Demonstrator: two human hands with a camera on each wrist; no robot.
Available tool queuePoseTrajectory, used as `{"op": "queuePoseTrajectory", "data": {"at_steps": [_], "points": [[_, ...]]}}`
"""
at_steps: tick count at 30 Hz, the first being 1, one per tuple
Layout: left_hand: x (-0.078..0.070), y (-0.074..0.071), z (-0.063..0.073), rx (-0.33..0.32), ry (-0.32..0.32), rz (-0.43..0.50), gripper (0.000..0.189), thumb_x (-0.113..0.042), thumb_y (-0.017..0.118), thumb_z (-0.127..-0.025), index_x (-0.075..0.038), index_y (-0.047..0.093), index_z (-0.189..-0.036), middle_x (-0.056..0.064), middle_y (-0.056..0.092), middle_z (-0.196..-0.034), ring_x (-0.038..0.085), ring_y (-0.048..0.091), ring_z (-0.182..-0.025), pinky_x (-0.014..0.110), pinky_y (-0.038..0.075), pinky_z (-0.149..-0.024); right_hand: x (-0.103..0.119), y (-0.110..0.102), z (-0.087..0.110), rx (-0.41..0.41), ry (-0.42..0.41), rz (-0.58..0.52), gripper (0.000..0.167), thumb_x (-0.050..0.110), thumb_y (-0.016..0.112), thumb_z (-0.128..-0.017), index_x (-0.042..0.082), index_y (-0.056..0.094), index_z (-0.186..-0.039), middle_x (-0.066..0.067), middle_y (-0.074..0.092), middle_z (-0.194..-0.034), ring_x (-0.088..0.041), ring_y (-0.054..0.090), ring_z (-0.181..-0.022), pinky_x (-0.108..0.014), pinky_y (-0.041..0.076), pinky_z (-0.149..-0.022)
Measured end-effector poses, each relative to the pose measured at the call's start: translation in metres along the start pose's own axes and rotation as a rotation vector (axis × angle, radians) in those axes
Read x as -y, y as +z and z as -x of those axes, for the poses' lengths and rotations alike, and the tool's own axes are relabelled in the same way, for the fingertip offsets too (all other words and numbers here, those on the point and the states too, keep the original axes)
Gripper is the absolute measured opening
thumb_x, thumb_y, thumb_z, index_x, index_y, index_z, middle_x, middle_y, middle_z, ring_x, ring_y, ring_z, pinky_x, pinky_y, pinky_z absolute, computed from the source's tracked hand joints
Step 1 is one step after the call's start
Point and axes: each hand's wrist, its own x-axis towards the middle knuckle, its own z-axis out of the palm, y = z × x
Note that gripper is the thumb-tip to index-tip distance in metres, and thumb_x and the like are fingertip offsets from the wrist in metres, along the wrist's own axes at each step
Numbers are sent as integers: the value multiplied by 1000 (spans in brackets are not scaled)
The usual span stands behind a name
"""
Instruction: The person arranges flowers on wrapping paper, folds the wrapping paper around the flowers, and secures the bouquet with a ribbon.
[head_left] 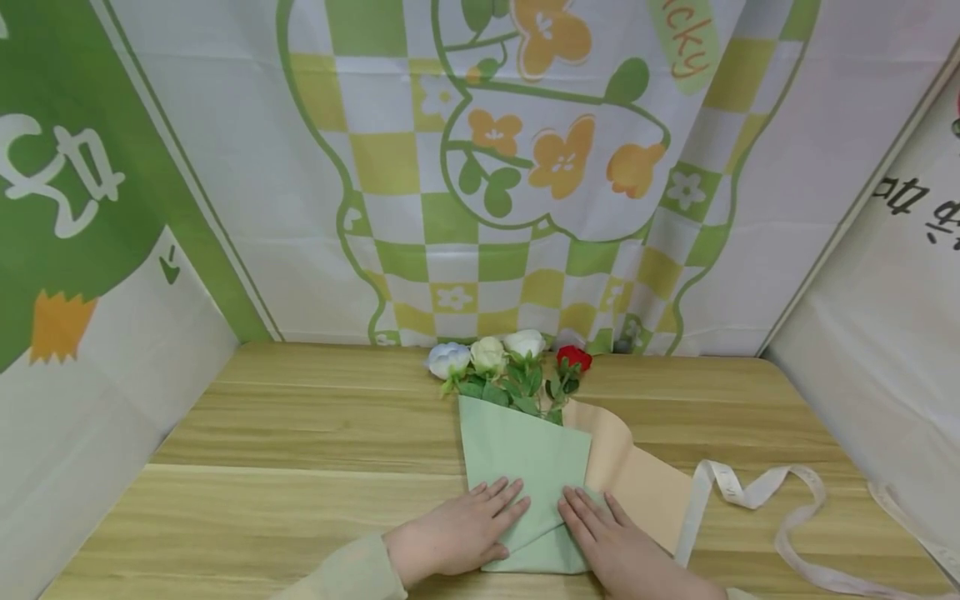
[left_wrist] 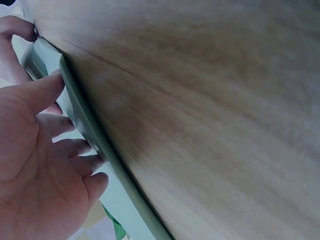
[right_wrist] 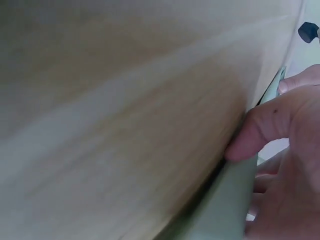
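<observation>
A bouquet lies on the table, its stems hidden under folded pale green wrapping paper (head_left: pixel 525 450). At its top show a light blue flower (head_left: pixel 448 361), a cream flower (head_left: pixel 488 356), a white flower (head_left: pixel 525 342) and a red rose (head_left: pixel 573 359) among green leaves. My left hand (head_left: pixel 461 529) rests on the paper's lower left with fingers extended. On the lower right fold, my right hand (head_left: pixel 618 537) presses with fingers nearly straight. In the right wrist view, my thumb (right_wrist: pixel 250 137) touches the paper's edge.
Peach wrapping paper (head_left: pixel 645 483) sticks out at the bouquet's right. A white ribbon (head_left: pixel 806 500) winds over the right side of the wooden table (head_left: pixel 300 500). Printed cloth (head_left: pixel 510 283) hangs along the back edge, with more cloth at both sides.
</observation>
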Motion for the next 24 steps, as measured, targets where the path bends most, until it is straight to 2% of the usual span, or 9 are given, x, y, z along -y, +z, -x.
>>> {"op": "queuePoseTrajectory", "data": {"at_steps": [2,5,8,10,13,14,17,20,24], "points": [[0,0,0,-6,0,2,60,-41,44,-94,-11,28,-143,11,24,-148,24,25,-134,35,30,-105,0,0,-1,-22,-9,22,90,70,39,-80,-4,37,-131,-20,44,-133,-31,44,-120,-32,-20,-104],[0,0,0,-4,-2,3,60,-41,43,-94,-11,28,-143,11,23,-148,24,24,-135,35,30,-105,-2,0,-2,-54,-30,61,91,72,38,-79,-2,39,-131,-18,46,-133,-30,45,-120,-35,-17,-106],[0,0,-1,1,-3,1,59,-41,43,-94,-12,28,-143,11,23,-148,24,24,-135,35,30,-105,-4,0,-3,-63,-50,111,99,80,28,-74,1,41,-132,-15,45,-134,-28,45,-121,-39,-12,-108],[0,0,-1,8,-1,-3,59,-41,43,-94,-12,28,-143,11,23,-148,24,24,-135,34,30,-104,-5,-1,-3,-74,-69,142,97,80,28,-74,2,44,-131,-13,47,-133,-26,45,-121,-43,-3,-110],[-1,-1,-1,11,3,-15,59,-41,42,-94,-12,28,-144,11,23,-148,24,24,-135,34,30,-104,-6,-3,-3,-83,-89,179,77,65,44,-80,3,50,-125,-11,52,-129,-24,48,-118,-44,16,-108],[-1,-1,-1,13,4,-18,59,-41,42,-94,-12,27,-144,11,23,-148,24,23,-135,34,30,-104,-6,-5,-4,-87,-91,191,67,55,51,-81,3,53,-123,-10,54,-126,-23,50,-117,-45,24,-105],[-2,-1,-1,10,7,-22,59,-41,42,-94,-12,28,-143,11,23,-148,23,23,-135,34,30,-105,-6,-15,-6,-67,-83,200,46,24,66,-75,3,60,-116,-9,60,-119,-21,54,-111,-44,37,-94],[-2,-1,-1,5,13,-23,59,-41,43,-94,-11,29,-143,11,23,-148,23,24,-135,34,30,-105,-8,-27,-9,-32,-53,198,39,9,70,-70,4,66,-108,-7,64,-110,-20,59,-104,-45,41,-90],[-1,0,-1,2,21,-25,59,-40,43,-94,-11,29,-143,12,24,-148,23,24,-135,34,30,-105,-11,-43,-13,4,-42,218,31,4,74,-64,8,71,-94,-3,69,-95,-18,63,-93,-44,41,-93]]}}
